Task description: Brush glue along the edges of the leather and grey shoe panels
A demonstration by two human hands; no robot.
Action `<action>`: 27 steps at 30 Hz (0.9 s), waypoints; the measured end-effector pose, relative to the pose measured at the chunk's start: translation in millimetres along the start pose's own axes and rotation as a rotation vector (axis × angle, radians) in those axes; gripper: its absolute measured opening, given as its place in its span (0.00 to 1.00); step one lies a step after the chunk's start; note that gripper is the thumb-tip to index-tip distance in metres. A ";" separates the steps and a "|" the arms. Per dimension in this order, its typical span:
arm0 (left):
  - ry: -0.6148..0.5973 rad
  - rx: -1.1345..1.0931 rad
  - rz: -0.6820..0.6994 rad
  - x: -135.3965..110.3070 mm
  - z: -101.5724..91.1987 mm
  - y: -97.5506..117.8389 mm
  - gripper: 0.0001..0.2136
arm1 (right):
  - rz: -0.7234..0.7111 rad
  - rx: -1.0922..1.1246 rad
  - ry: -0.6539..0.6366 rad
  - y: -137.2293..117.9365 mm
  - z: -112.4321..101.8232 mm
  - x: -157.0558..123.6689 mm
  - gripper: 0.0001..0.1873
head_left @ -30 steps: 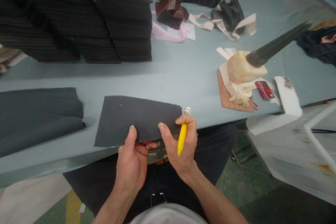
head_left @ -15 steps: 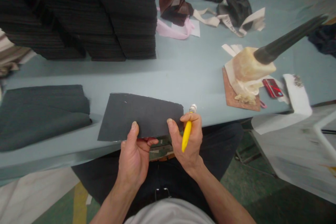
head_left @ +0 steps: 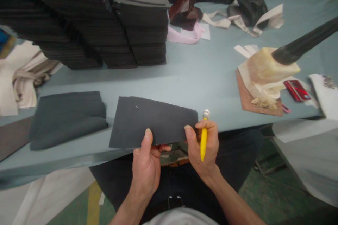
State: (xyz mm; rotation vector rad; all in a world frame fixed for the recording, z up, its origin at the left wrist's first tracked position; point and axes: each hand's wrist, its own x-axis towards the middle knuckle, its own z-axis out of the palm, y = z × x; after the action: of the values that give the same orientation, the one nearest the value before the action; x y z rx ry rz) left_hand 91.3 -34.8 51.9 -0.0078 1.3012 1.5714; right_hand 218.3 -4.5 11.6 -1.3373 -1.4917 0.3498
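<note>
A dark grey rectangular fabric piece (head_left: pixel 150 121) lies flat at the near edge of the blue-grey table (head_left: pixel 185 77). My left hand (head_left: pixel 146 163) pinches its near edge, thumb on top and fingers underneath. My right hand (head_left: pixel 203 147) grips the piece's right corner with the thumb on top, and also holds a yellow marker (head_left: pixel 204 137) upright between its fingers, its white tip pointing away from me.
A folded dark cloth (head_left: pixel 68 117) lies to the left. Tall stacks of dark cut fabric (head_left: pixel 105 17) stand at the back. A cream block with a black handle (head_left: pixel 269 70) rests on a brown board at the right, beside a red card (head_left: pixel 297 89). Scraps lie beyond.
My view has shifted, so everything sits further right in the picture. Both hands keep the same hold on the fabric piece and the marker.
</note>
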 end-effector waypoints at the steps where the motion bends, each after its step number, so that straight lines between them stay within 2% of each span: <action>1: -0.004 0.011 0.006 -0.2 -1.3 -0.4 0.31 | 0.018 0.005 0.000 0.9 -0.5 0.1 0.09; 6: 0.010 0.031 0.050 -2.6 -5.7 -2.4 0.32 | 0.095 0.053 -0.022 2.0 -1.7 1.8 0.09; 10: -0.003 0.046 0.044 -4.9 -6.6 -1.8 0.33 | 0.110 0.076 0.018 1.7 -1.6 -1.5 0.10; 14: 0.006 0.053 0.066 -4.5 -8.3 -2.1 0.34 | 0.294 0.203 -0.008 0.0 -1.9 0.7 0.13; 19: -0.019 0.131 0.088 -4.9 -15.7 -10.5 0.31 | 0.473 0.322 0.066 -5.7 -1.9 18.6 0.16; 24: -0.071 0.241 0.124 -6.3 -27.5 -24.0 0.29 | 0.519 0.310 0.048 -3.8 -1.4 21.7 0.18; 27: -0.091 0.278 0.173 -6.6 -32.9 -28.5 0.29 | 0.496 0.271 0.055 -0.6 -1.4 18.7 0.17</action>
State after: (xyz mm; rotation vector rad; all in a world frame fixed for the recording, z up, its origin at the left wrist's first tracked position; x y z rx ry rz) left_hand 95.4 -66.8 22.0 0.3547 1.4687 1.5022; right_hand 222.4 10.7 21.8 -1.4680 -1.0094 0.7949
